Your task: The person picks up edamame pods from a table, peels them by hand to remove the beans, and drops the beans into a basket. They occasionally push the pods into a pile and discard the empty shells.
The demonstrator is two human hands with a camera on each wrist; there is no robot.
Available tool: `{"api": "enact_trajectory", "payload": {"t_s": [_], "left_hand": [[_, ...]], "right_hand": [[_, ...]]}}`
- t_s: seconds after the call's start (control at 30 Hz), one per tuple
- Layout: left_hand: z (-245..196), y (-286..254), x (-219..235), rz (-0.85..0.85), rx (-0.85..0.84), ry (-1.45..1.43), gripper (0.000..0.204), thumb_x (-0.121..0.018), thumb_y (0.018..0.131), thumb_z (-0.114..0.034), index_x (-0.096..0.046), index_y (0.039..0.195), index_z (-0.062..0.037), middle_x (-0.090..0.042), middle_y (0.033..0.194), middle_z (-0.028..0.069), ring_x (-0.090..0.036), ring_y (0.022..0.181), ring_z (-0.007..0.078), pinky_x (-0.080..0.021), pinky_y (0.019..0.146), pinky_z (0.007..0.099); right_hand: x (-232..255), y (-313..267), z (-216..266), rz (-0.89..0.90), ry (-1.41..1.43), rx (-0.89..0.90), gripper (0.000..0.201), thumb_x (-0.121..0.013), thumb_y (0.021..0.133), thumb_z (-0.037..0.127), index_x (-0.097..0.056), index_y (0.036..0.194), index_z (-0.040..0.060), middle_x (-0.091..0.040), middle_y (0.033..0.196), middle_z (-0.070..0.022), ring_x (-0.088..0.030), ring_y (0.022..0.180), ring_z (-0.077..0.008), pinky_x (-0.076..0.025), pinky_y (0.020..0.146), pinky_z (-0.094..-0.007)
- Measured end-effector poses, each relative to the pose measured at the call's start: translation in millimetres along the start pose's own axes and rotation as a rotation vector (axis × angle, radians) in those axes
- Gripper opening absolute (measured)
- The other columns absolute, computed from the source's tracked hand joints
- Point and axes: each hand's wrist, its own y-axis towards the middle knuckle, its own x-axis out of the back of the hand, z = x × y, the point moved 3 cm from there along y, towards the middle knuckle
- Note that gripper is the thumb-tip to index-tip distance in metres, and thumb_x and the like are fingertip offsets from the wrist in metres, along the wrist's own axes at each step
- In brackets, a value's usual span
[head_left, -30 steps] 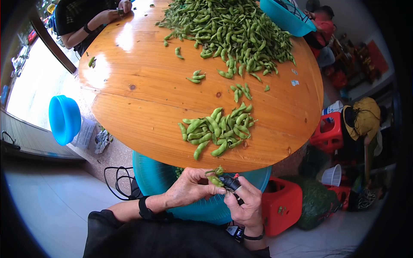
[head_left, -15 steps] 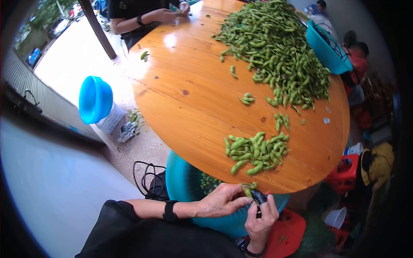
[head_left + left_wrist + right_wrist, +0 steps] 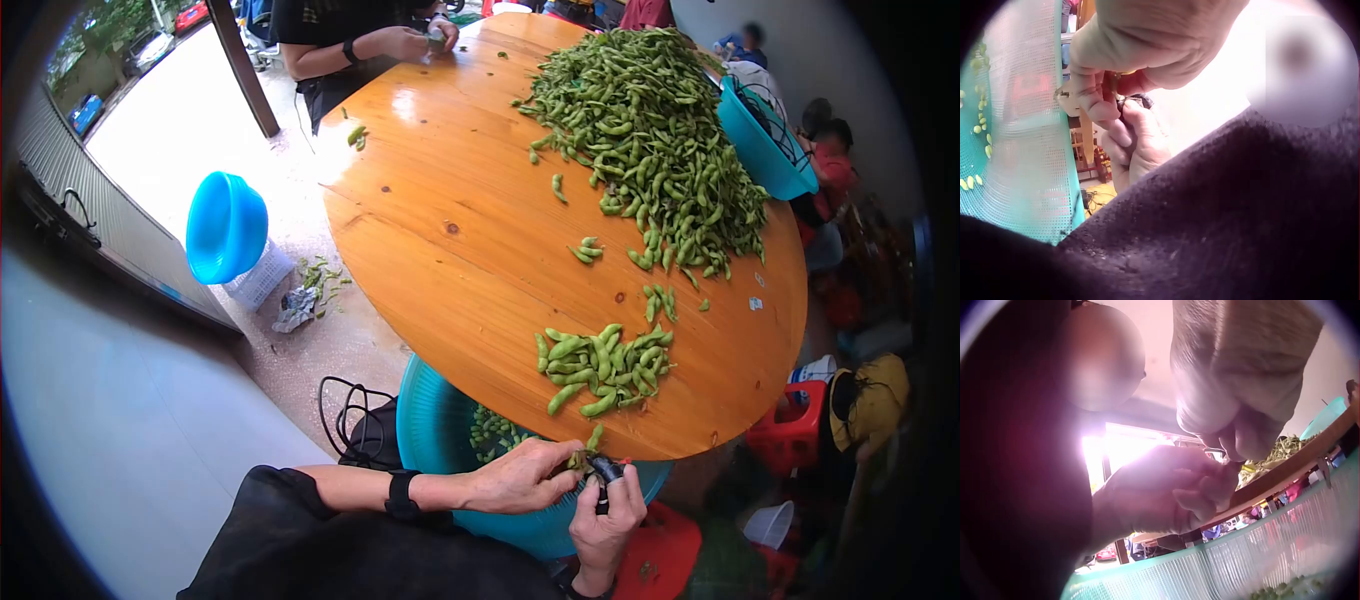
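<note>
In the head view, the left hand pinches a green bean pod between thumb and fingers just past the table's near edge. Close against it, the right hand has its fingers curled round a small black tool whose tip meets the pod. Both hands are above a teal basket holding loose green beans. A small group of pods lies on the wooden table beyond the hands. In the right wrist view the fingers of both hands meet, hiding most of the pod.
A large heap of pods covers the table's far right, with a teal basin beside it. Blue basins stand on the left floor. Another person's hands are at the far left edge. Red stools are at right.
The head view has turned, so the table and basket appear farther right and lower. Both hands stay together at the pod, which now sticks up more above the left fingertips.
</note>
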Motion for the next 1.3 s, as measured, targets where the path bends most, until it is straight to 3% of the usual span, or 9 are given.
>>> {"api": "enact_trajectory", "payload": {"t_s": [0.13, 0.3, 0.37, 0.53, 0.7, 0.9, 1.07, 1.17, 1.3], "left_hand": [[-11.4, -0.2, 0.6, -0.029, 0.055, -0.148, 0.015, -0.049, 0.092, -0.007, -0.052, 0.103, 0.0028, -0.06, 0.069, 0.0121, -0.06, 0.064, 0.0215, -0.049, 0.061, 0.0355], [1.1, -1.0, -3.7, 0.115, 0.189, -0.203, 0.012, -0.052, 0.094, -0.006, -0.054, 0.104, -0.0011, -0.062, 0.075, 0.0075, -0.059, 0.068, 0.014, -0.049, 0.061, 0.0315], [-0.7, -2.4, -2.9, 0.115, -0.026, -0.155, 0.018, -0.058, 0.093, -0.007, -0.052, 0.109, -0.0011, -0.064, 0.089, 0.0066, -0.06, 0.074, 0.0132, -0.05, 0.062, 0.0306], [1.2, -1.8, 5.5, 0.166, 0.146, -0.419, 0.039, -0.059, 0.101, -0.021, -0.044, 0.131, -0.0014, -0.061, 0.099, 0.0044, -0.059, 0.076, 0.0093, -0.049, 0.059, 0.0229], [-9.7, 7.7, 11.4, 0.141, 0.169, -0.384, 0.036, -0.052, 0.103, -0.014, -0.044, 0.137, -0.0037, -0.063, 0.1, 0.007, -0.061, 0.077, 0.012, -0.051, 0.063, 0.0259], [-33.1, 20.0, 14.9, -0.1, -0.213, 0.289, 0.038, -0.064, 0.095, -0.007, -0.051, 0.13, -0.0007, -0.056, 0.076, 0.0038, -0.055, 0.062, 0.011, -0.045, 0.057, 0.0283], [-31.9, 29.3, 12.3, -0.044, -0.333, 0.361, 0.027, -0.071, 0.09, -0.008, -0.063, 0.116, -0.0032, -0.054, 0.073, 0.0044, -0.053, 0.066, 0.0149, -0.046, 0.062, 0.0304], [-24.2, 29.7, 11.2, -0.106, -0.32, 0.213, 0.02, -0.072, 0.09, -0.012, -0.068, 0.107, -0.003, -0.057, 0.076, 0.0059, -0.054, 0.071, 0.0152, -0.046, 0.064, 0.031], [-23.4, 24.8, 10.5, -0.027, 0.082, -0.06, 0.028, -0.066, 0.096, -0.019, -0.067, 0.116, 0.0017, -0.067, 0.078, 0.0045, -0.055, 0.064, 0.0078, -0.048, 0.059, 0.0273]], "right_hand": [[-1.6, -3.5, -5.8, -0.032, -0.085, 0.1, 0.021, -0.061, 0.08, -0.003, -0.062, 0.1, -0.0063, -0.058, 0.091, -0.0216, -0.063, 0.077, -0.0394, -0.053, 0.066, -0.0434], [3.7, -4.4, -16.3, -0.082, -0.065, 0.03, 0.016, -0.058, 0.081, -0.004, -0.063, 0.096, -0.0057, -0.061, 0.087, -0.0198, -0.063, 0.073, -0.0361, -0.052, 0.066, -0.0397], [7.9, -1.4, -18.6, -0.098, -0.057, 0.019, 0.016, -0.058, 0.081, -0.003, -0.063, 0.095, -0.0052, -0.061, 0.086, -0.0192, -0.063, 0.073, -0.0362, -0.051, 0.067, -0.0396], [20.3, -1.9, -27.6, 0.032, 0.313, -0.145, 0.014, -0.056, 0.085, 0.0, -0.064, 0.097, -0.004, -0.058, 0.077, -0.0063, -0.056, 0.057, -0.0124, -0.043, 0.05, -0.0266], [24.0, 5.7, -33.8, 0.103, 0.488, -0.261, 0.014, -0.059, 0.087, 0.001, -0.065, 0.099, -0.003, -0.056, 0.073, -0.0045, -0.054, 0.055, -0.01, -0.043, 0.051, -0.0245], [18.9, 9.3, -45.7, 0.144, 0.999, -0.468, 0.019, -0.056, 0.093, 0.002, -0.064, 0.11, -0.0025, -0.056, 0.072, -0.0015, -0.045, 0.052, -0.0057, -0.035, 0.046, -0.0219], [22.9, 10.8, -48.7, 0.192, 1.174, -0.485, 0.025, -0.054, 0.093, -0.002, -0.063, 0.116, -0.0026, -0.059, 0.077, -0.0037, -0.04, 0.051, -0.0046, -0.029, 0.044, -0.0214], [24.6, 11.6, -51.4, 0.191, 1.288, -0.531, 0.025, -0.053, 0.093, -0.001, -0.063, 0.116, -0.0036, -0.06, 0.08, -0.0045, -0.038, 0.051, -0.004, -0.027, 0.043, -0.0209], [19.8, 12.1, -57.8, 0.07, 1.329, -0.688, 0.024, -0.049, 0.095, 0.003, -0.062, 0.113, -0.0042, -0.057, 0.08, -0.0033, -0.037, 0.052, -0.0023, -0.025, 0.041, -0.0179]]}}
